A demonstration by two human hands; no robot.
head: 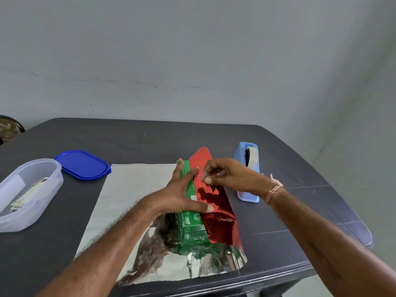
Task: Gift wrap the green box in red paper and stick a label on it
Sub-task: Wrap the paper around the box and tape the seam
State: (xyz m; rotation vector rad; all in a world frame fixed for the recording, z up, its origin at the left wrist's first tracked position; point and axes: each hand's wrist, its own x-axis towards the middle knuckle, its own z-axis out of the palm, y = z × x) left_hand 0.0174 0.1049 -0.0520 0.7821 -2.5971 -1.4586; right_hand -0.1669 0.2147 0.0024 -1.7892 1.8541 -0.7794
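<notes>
A long green box lies on a sheet of wrapping paper whose silver underside faces up on the table. The sheet's right edge is folded up over the box, showing its shiny red side. My left hand lies flat on top of the box, fingers spread, thumb pressing the red edge down. My right hand hovers over the red flap with fingers curled; its thumb and fingertips pinch something small, possibly a bit of tape, too small to tell.
A light blue tape dispenser stands to the right of the box. At the left are a clear plastic tub with cards or labels inside and its blue lid. The dark table's front edge is close.
</notes>
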